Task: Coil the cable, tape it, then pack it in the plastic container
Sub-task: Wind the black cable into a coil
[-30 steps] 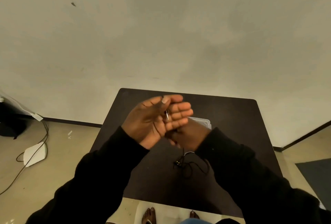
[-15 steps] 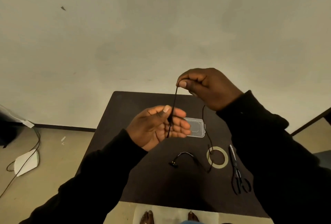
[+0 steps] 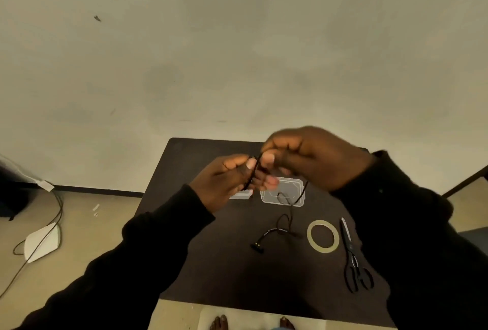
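Above the desk [image 3: 200, 271] both hands, left hand [image 3: 224, 182] and right hand [image 3: 311, 158], sit together, each pinching the cable [image 3: 287, 213], probably to start a loop. Its tail droops over the container [image 3: 295, 184] onto the desk. Tape [image 3: 311, 242] and scissors [image 3: 353, 261] wait nearby, with open room near the front edge.

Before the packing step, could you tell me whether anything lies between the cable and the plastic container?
Nothing visible blocks it. The plastic container lies open on the table, directly below both hands; the cable already trails across it. The tape roll and scissors lie nearer the person, aside.
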